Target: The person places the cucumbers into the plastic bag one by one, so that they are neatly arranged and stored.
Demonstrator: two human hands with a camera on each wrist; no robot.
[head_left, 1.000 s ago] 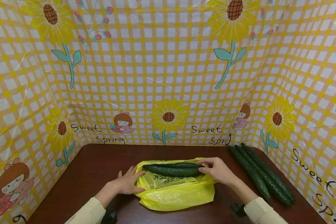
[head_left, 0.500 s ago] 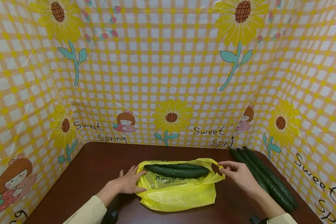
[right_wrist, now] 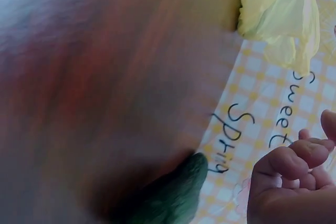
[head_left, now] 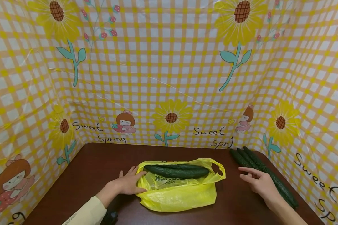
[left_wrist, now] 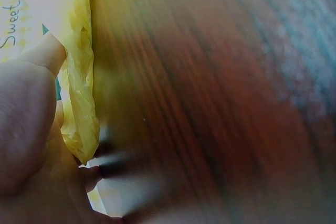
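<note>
A yellow plastic bag (head_left: 178, 198) lies on its side on the dark table, its mouth spread upward. Two dark green cucumbers (head_left: 174, 172) lie inside, side by side. At the bag's left end, my left hand (head_left: 126, 183) rests with spread fingers, thumb and forefinger over the rim; the left wrist view shows the bag's yellow film (left_wrist: 81, 93) against the hand. My right hand (head_left: 259, 182) is in the air right of the bag, fingers loosely bent and holding nothing. Beneath and beyond it lie several cucumbers (head_left: 284, 190), partly hidden by the hand.
The brown table (head_left: 110, 159) is enclosed at the back and both sides by a checked, flower-printed cloth (head_left: 146, 78). The bag's handle loop (head_left: 221, 168) stands out at its right end. A dark object (head_left: 111, 217) sits under the left wrist.
My right hand left the cucumbers in the bag, pulled the bag's right handle outward, let it go, and moved right toward the loose cucumbers. The left hand stayed in place.
</note>
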